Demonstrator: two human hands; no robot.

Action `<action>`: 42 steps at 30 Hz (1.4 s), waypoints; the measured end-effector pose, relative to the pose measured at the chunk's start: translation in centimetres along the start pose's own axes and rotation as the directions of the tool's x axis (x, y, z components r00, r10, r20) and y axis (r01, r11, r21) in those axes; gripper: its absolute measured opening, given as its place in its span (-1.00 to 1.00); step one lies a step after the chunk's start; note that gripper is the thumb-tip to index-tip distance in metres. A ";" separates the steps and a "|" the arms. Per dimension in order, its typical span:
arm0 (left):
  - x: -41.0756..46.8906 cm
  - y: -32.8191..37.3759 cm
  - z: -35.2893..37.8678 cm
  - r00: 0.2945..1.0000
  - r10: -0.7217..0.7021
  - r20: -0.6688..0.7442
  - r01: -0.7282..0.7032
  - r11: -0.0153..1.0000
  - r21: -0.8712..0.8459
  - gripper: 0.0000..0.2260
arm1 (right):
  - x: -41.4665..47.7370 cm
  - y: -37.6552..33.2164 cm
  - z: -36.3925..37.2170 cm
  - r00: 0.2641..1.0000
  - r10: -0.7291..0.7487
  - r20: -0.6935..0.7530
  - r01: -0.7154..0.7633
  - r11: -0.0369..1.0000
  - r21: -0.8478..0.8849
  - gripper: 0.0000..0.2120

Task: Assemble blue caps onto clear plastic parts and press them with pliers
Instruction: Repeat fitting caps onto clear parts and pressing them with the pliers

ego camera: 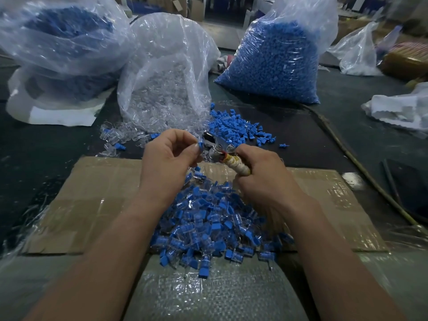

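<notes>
Capped part (pixel 201 144): blue cap on a clear body, pinched in left hand (pixel 171 156) fingertips beside the pliers (pixel 214 148) head. Judged light, rigid and slick; best held by its clear sides. Pliers' taped handles clenched in right hand (pixel 261 179). Assembled pile (pixel 208 223) lies beneath on cardboard (pixel 92 181).

One wide camera sits on the person's head and looks forward and down, very near the left hand (pixel 172 156) and right hand (pixel 261 174), with the table (pixel 301 126) and its bags (pixel 275 56) farther off at the top.
</notes>
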State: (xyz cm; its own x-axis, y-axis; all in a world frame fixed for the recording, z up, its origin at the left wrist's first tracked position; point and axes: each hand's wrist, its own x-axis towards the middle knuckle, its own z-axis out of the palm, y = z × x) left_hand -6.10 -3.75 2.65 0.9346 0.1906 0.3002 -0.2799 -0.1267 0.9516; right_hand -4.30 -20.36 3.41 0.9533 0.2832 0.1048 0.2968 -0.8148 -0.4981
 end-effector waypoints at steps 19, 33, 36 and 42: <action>0.1 -0.1 -0.1 0.996 -0.027 -0.082 0.035 0.994 0.100 -0.75 | 0.4 0.7 -0.1 1.000 -0.002 -0.022 0.003 0.999 0.040 -0.72; -0.1 0.9 -1.6 0.892 -0.246 0.379 0.234 0.969 0.077 -0.90 | 0.5 3.1 -1.6 0.978 0.182 0.099 -0.176 0.982 -0.067 -0.43; -0.2 1.1 -1.8 0.843 -0.229 0.486 0.201 0.973 0.110 -0.89 | 0.5 3.2 -1.5 0.977 0.184 0.111 -0.176 0.982 -0.074 -0.38; 0.1 1.0 -2.4 0.904 -0.201 0.377 0.202 0.979 0.037 -0.86 | 0.5 3.1 -1.2 0.969 0.190 0.157 -0.174 0.979 -0.110 -0.31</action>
State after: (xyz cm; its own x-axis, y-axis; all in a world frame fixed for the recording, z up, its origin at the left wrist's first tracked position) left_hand -6.85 -1.53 3.83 0.9840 -0.1691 0.0561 -0.0774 -0.1217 0.9896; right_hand -2.79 -23.34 2.95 0.9715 0.1990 -0.1288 0.1303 -0.9022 -0.4112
